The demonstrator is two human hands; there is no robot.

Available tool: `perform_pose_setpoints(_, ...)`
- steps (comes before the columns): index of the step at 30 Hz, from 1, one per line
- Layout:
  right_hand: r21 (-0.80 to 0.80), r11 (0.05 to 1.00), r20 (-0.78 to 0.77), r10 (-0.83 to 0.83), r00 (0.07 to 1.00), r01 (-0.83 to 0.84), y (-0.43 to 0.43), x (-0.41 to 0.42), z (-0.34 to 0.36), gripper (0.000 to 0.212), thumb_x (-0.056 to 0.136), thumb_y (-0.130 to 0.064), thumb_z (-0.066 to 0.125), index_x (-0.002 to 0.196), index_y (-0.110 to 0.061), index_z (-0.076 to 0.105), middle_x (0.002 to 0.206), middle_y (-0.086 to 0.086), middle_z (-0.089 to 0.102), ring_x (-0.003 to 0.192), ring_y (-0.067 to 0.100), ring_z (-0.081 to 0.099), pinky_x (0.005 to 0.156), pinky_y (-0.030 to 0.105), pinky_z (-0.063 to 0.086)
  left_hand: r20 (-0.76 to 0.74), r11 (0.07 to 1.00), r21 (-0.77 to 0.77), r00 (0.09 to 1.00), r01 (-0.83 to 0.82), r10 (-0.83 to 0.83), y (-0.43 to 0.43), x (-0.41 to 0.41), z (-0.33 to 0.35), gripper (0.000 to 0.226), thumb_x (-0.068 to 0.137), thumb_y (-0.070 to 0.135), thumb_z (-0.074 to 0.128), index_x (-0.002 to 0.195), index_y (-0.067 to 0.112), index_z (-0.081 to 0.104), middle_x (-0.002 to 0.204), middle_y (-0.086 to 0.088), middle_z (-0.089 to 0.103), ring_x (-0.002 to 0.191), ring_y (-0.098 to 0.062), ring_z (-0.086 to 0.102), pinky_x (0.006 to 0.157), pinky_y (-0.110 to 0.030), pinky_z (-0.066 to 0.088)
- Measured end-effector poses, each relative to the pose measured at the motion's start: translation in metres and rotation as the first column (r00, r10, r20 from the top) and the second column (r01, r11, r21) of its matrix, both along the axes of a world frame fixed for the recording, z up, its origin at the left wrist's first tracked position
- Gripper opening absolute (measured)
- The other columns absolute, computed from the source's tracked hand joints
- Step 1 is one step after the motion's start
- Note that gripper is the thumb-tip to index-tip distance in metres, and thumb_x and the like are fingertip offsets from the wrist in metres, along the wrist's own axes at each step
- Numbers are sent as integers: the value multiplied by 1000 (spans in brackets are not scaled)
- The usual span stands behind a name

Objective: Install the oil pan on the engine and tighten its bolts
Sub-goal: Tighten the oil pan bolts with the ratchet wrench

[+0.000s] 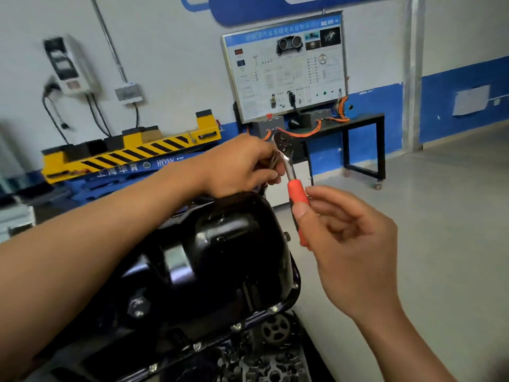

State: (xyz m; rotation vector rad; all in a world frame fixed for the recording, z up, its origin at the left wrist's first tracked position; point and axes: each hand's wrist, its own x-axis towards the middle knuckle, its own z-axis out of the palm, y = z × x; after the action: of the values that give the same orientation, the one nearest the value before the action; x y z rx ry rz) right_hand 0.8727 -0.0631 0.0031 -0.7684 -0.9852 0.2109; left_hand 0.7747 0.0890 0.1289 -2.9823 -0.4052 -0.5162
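Ratchet: in the air above the far end of the pan, long axis near upright, head at the top, orange grip at the bottom
Right hand: thumb laid on the orange grip, fingers loosely curled behind it, a light hold
Left hand: fingers curled beside the ratchet's chrome neck, pinching a small metal piece; perhaps a socket, too blurred to tell
Oil pan: black, seated on the engine, below both hands, long axis running away from the person under the left forearm
Bolts: a row along the near flange, heads showing
Governing relation: ratchet head points up, away from the flange; bolts lie below the grip, nearer the right hand; the head likely has to swing down to reach them
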Motion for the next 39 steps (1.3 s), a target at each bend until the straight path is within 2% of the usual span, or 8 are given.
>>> perform_pose_setpoints(7, 103, 988, -143, -99, 985, 114, 25, 47, 20, 9, 82, -21, 80, 86, -26, 73, 72, -11, 72, 57, 3, 63, 56, 13, 49, -25, 990, -101, 995, -103, 101, -2, -4, 4, 12, 94, 6, 62, 96, 13, 71, 84, 19, 69, 76, 12, 63, 69, -2, 39)
perform_pose_setpoints(12, 107, 990, -410, 130, 903, -95, 53, 80, 16, 8, 88, -14, 72, 93, -20, 72, 84, -1, 73, 76, 16, 70, 64, 24, 50, -95, 986, -109, 988, -130, 120, -6, 0, 4, 14, 96, 8, 61, 100, 16, 71, 86, 21, 68, 78, 13, 63, 70, -3, 40)
perform_pose_setpoints(20, 262, 960, -415, 205, 886, -99, 42, 34, 8, 11, 81, -5, 70, 79, -15, 74, 68, 3, 69, 52, 16, 58, 51, 23, 47, -16, 985, -96, 990, -140, 139, -5, -3, 2, 14, 95, 8, 62, 92, 21, 67, 82, 21, 71, 79, 7, 66, 74, -14, 50)
perform_pose_setpoints(24, 282, 952, -280, 202, 939, -121, 27, -36, -4, 14, 71, -13, 79, 79, -21, 70, 93, -6, 67, 63, 13, 67, 57, 19, 51, -37, 989, 0, 988, -147, 147, -9, -1, 2, 8, 93, 9, 65, 91, 14, 71, 85, 7, 74, 80, -6, 68, 74, -30, 53)
perform_pose_setpoints(27, 222, 972, -217, 123, 968, -74, 26, -52, -4, 21, 70, -8, 80, 81, -23, 70, 101, -8, 61, 67, 15, 69, 60, 19, 52, -28, 992, -19, 992, -122, 121, -11, -3, 4, 6, 92, 7, 66, 93, 11, 71, 87, 2, 73, 78, -1, 66, 72, -19, 50)
perform_pose_setpoints(31, 264, 963, -358, 141, 923, -44, 28, -25, 4, 21, 71, -1, 74, 78, -21, 73, 90, -2, 68, 73, 15, 70, 65, 19, 52, -29, 985, -53, 986, -166, 165, -10, -5, 5, 31, 94, 5, 64, 70, 25, 64, 63, 16, 65, 62, 3, 60, 64, -13, 46)
perform_pose_setpoints(34, 255, 966, -492, 170, 854, -45, 37, 12, 15, 26, 79, 5, 69, 88, -19, 72, 79, -4, 71, 61, 7, 60, 55, 18, 46, -74, 970, -143, 979, -199, 190, -11, -6, 6, 21, 95, 5, 62, 87, 23, 70, 82, 14, 72, 80, 2, 68, 77, -22, 53)
perform_pose_setpoints(39, 334, 902, -533, 420, 735, -274, 55, 49, 24, 33, 90, 7, 59, 107, -20, 62, 105, 4, 70, 65, 11, 57, 56, 23, 43, -147, 970, -113, 969, -216, 198, -13, -2, 8, 14, 96, 8, 62, 100, 10, 74, 92, 3, 76, 87, -8, 71, 84, -39, 55)
